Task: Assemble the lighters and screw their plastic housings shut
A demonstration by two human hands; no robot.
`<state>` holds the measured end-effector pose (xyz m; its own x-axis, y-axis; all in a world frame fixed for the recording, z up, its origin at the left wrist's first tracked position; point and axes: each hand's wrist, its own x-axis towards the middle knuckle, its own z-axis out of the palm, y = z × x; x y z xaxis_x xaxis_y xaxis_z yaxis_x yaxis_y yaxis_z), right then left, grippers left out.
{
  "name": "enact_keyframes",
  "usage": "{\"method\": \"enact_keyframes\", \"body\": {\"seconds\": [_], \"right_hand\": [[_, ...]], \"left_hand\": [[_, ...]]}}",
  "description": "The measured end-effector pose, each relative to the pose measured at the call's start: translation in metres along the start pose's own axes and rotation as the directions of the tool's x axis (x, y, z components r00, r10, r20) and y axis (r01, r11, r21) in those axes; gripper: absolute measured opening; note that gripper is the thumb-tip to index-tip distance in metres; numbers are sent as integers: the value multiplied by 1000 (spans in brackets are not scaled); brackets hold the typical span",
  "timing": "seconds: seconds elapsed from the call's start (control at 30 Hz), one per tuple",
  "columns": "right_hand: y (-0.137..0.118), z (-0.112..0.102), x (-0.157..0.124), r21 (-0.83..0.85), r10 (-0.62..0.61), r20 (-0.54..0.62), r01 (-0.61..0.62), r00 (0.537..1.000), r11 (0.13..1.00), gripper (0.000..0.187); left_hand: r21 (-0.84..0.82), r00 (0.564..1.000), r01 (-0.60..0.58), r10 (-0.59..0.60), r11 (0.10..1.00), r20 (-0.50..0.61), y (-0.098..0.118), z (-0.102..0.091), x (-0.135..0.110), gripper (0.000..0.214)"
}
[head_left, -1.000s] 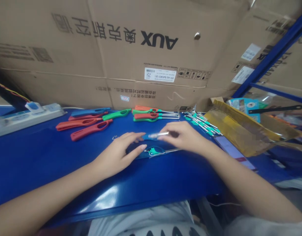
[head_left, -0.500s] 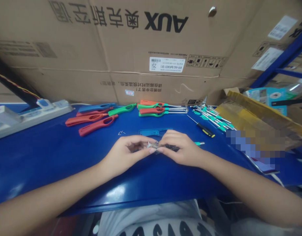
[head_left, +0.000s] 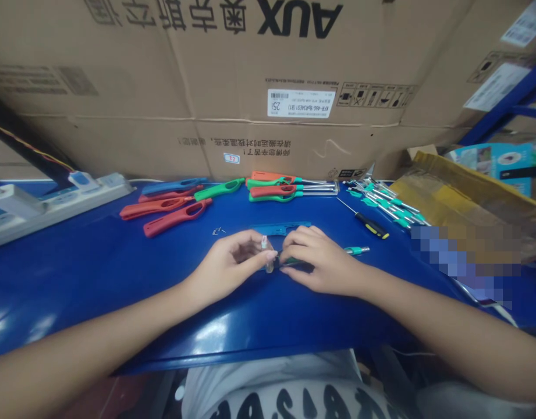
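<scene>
A: What does the left hand [head_left: 233, 260] hold?

B: Its grip is pinching a small clear piece [head_left: 270, 266] between the thumb and the fingers. This piece is over the middle of the tabletop [head_left: 294, 323], between the two hands, and its upper part looks white.

A: And the right hand [head_left: 318, 257]?

B: Its fingers are bent over a dark green piece [head_left: 301, 263], very near to the clear one. The hand hides most of it, so I cannot tell if this grip is really pressed together. A green and silver tube end [head_left: 357, 251] shows beyond the hand, on the right.

A: What is lying behind the hands?

B: A blue shell [head_left: 270, 229], partly covered by the right fingers. To the left of it are some small metal bits [head_left: 219, 231].

A: And farther back?

B: At the left, some coloured handles [head_left: 178, 216]. In the middle, several lighters [head_left: 274, 191] with long metal tubes. At the right, a pile of tubes [head_left: 387, 205] with green parts, and near it a black and yellow screwdriver [head_left: 372, 226].
</scene>
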<state>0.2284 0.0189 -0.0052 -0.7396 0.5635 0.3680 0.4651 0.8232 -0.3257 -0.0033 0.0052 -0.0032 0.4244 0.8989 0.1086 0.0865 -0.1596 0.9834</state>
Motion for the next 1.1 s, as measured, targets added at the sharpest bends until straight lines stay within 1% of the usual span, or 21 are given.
{"method": "enact_keyframes", "body": {"seconds": [0.07,0.13,0.17,0.23,0.3,0.37,0.43,0.5,0.53,0.57,0.63,0.77,0.9,1.0,1.1], "right_hand": [[1,1,0,36,-7,-16,7,1000,999,5],[2,2,1,149,11,-36,-6,999,989,5],[2,2,1,214,43,-39,-33,998,976,5],[3,2,2,322,150,-25,-134,988,937,5],[5,1,4,397,289,25,-275,957,876,6],[7,-1,5,502,395,111,-394,912,770,11],[10,-3,7,632,448,217,-475,867,613,21],[13,-4,8,724,455,305,-514,837,461,32],[15,-4,8,749,450,331,-521,829,408,36],[16,-4,8,765,441,347,-522,827,378,38],[18,-5,8,780,413,361,-513,836,357,39],[18,-7,5,794,352,382,-498,855,349,38],[17,-6,5,791,353,386,-503,852,349,37],[17,-4,5,790,359,369,-493,857,365,37],[18,-1,3,777,342,344,-470,874,420,36]], "left_hand": [[68,1000,19,-18,998,-19,-2,-1,0,22],[163,999,22,-15,986,-43,-4,-4,-1,25],[209,999,12,-3,978,-47,-4,-5,-1,26],[291,999,-19,32,957,-40,-6,-6,-1,26],[350,998,-45,56,936,-23,-6,-8,0,26],[385,998,-55,63,921,-10,-7,-8,1,26],[397,998,-59,67,916,-5,-9,-9,2,26],[406,997,-67,72,911,4,-10,-10,2,24],[415,997,-71,73,907,12,-11,-10,2,24],[423,997,-75,74,903,20,-11,-11,1,23],[438,996,-89,82,895,35,-12,-12,1,23],[444,991,-130,105,887,79,-11,-12,-1,26],[453,991,-125,92,883,95,-10,-11,0,28],[469,992,-115,76,876,100,-10,-12,0,29],[477,991,-117,74,871,107,-9,-12,0,28]]}}
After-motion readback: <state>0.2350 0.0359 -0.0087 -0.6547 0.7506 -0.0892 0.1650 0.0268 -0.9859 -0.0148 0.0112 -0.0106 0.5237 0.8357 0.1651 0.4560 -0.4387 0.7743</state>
